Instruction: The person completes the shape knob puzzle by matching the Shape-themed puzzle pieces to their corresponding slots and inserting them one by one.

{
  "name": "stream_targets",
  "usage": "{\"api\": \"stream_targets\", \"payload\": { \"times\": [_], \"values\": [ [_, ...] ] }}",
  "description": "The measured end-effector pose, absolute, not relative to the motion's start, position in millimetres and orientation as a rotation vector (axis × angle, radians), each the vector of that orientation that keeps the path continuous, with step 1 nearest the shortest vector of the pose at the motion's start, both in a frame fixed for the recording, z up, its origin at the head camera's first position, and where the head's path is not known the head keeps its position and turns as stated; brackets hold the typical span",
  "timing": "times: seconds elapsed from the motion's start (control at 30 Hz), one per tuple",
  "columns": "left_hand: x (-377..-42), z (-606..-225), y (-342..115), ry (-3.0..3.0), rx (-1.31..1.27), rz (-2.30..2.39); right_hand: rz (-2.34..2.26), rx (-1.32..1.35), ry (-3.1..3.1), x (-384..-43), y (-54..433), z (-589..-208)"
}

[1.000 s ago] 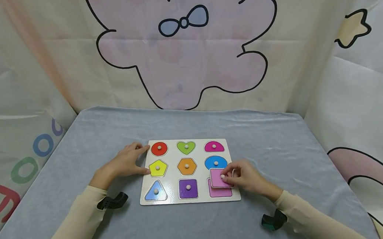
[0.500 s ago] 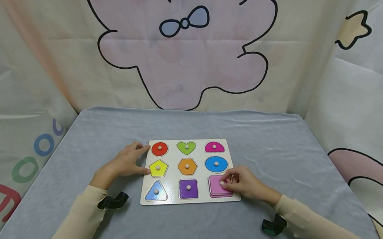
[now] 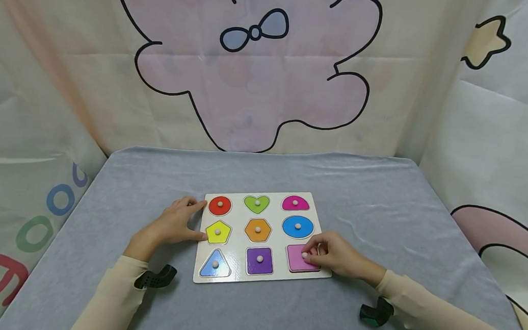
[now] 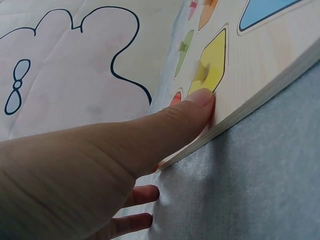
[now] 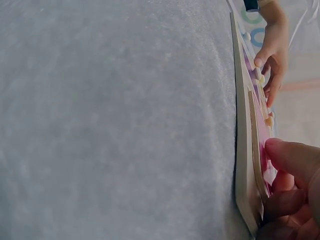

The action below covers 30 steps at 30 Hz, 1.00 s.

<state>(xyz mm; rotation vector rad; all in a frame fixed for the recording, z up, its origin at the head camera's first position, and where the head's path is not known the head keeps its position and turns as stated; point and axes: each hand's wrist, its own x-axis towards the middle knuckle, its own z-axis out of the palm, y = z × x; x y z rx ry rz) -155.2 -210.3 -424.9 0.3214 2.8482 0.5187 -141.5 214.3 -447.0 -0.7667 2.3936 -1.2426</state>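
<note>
A white wooden peg puzzle board [image 3: 236, 278] lies on the table, bearing coloured shapes with small round knobs. My right hand [image 3: 340, 255] pinches the knob of the pink square puzzle piece [image 3: 294, 263] at the board's near right corner. In the right wrist view, the edge of this pink piece [image 5: 254, 131] stands slightly proud of the board. At the board's left edge, my left hand [image 3: 171, 224] steadies it with thumb and fingers spread. Its thumb [image 4: 192, 107] presses beside the yellow pentagon [image 4: 214, 62] in the left wrist view.
Seated around the board are the red circle [image 3: 215, 210], green heart [image 3: 249, 203], blue oval [image 3: 289, 229], purple square [image 3: 252, 267] and other shapes. Grey cloth [image 3: 253, 317] covers the table, and printed curtains [image 3: 250, 92] hang behind and at both sides.
My right hand has lowered the pink piece toward the near edge, from overlapping the blue oval onto the pink square spot. The left hand has stayed in place.
</note>
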Motion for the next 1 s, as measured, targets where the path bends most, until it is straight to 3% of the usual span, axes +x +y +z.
{"api": "stream_targets", "payload": {
  "times": [1.0],
  "values": [
    [-154.5,-424.2,-210.1,2.851,0.336,0.524,-1.257,-0.765,2.374,-137.1,210.7,-446.9]
  ]
}}
